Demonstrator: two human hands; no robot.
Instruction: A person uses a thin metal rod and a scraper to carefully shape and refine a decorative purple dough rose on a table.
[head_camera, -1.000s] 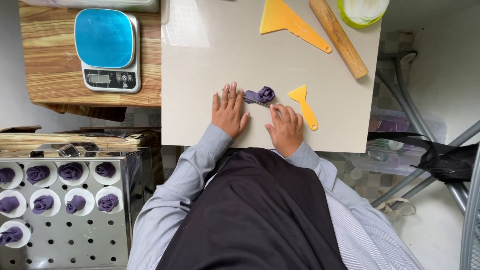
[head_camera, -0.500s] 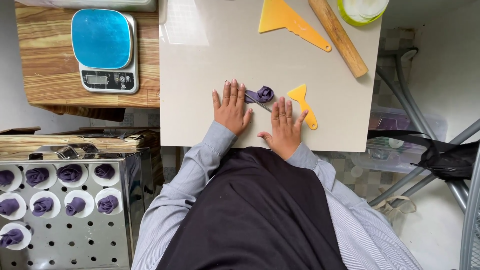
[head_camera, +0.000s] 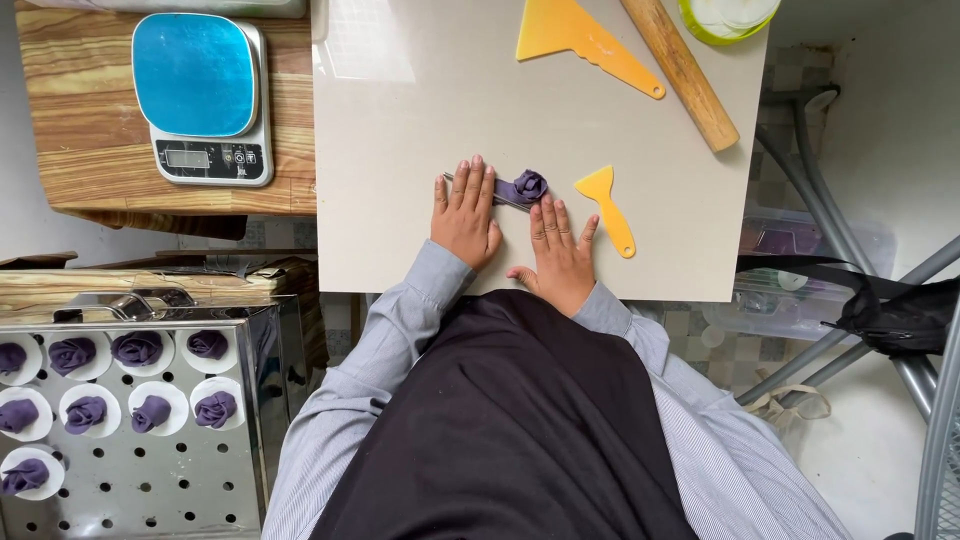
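While left hand (head_camera: 465, 215) stays flat, fingers spread | right hand (head_camera: 562, 255) slid nearer, flat | purple dough roll (head_camera: 522, 188) uncovered.

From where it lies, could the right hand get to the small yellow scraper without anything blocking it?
Probably yes. The right hand lies flat on the beige board, and the small yellow scraper lies just beside its fingertips with only bare board between. The purple dough roll sits on the other side.

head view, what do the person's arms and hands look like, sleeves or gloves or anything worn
Both arms wear long light grey-blue sleeves with fine stripes, ending in buttoned-style cuffs at the wrists. The left hand and right hand are bare: no gloves. No rings, watch or bracelet show in this view. A black apron or garment covers the torso between the sleeves.
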